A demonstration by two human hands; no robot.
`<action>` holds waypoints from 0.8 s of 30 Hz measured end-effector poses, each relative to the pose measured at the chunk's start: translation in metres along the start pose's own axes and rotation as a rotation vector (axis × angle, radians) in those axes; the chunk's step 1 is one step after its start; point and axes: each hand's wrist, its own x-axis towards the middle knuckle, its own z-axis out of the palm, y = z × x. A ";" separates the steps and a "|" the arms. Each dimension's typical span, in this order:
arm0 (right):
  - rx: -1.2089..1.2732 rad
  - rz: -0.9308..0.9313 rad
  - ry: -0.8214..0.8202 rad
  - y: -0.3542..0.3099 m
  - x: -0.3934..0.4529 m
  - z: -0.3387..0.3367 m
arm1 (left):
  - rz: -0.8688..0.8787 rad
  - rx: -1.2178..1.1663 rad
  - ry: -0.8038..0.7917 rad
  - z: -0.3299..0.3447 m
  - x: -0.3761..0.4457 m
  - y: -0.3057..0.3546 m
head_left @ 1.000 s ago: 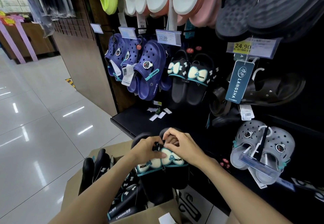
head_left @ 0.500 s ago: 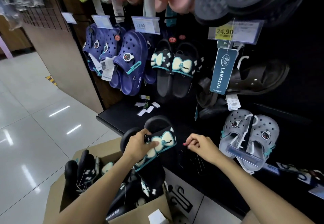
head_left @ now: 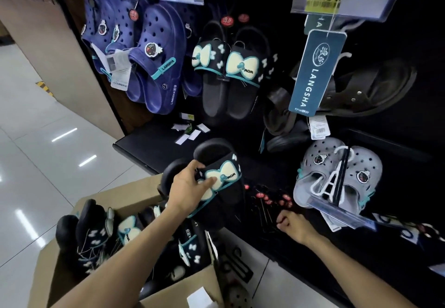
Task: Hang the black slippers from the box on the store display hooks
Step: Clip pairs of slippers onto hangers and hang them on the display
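Shop aisle: glossy white tile floor (head_left: 36, 153), dark display wall (head_left: 397, 124) with a low black shelf (head_left: 149, 146) carrying loose paper tags. Left hand (head_left: 190, 187) grips a black slipper pair (head_left: 224, 182) by the bow straps, held above the cardboard box (head_left: 120, 194) with more pairs inside. Right hand (head_left: 295, 227) has fingers curled at the red-tipped hooks (head_left: 267, 199); can't tell if it pinches one. Matching pair (head_left: 231, 71) hangs higher up.
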 end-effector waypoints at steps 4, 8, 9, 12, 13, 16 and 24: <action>0.175 0.078 0.081 0.002 0.021 0.036 | -0.049 -0.049 -0.006 0.004 0.002 -0.003; 0.240 0.144 0.178 0.003 0.034 0.058 | -0.048 -0.040 0.000 0.006 0.004 -0.005; 0.243 0.159 0.183 0.002 0.037 0.061 | -0.050 -0.033 0.002 0.006 0.004 -0.005; 0.163 0.199 0.203 -0.003 0.043 0.067 | -0.060 -0.034 0.005 0.005 0.004 -0.008; 0.118 0.211 0.217 -0.006 0.044 0.069 | -0.063 -0.037 0.003 0.005 0.004 -0.009; 0.017 0.227 0.240 -0.012 0.047 0.072 | -0.066 -0.040 -0.003 0.003 0.003 -0.010; -0.179 0.236 0.219 -0.021 0.052 0.073 | -0.101 -0.071 0.004 -0.003 0.000 -0.013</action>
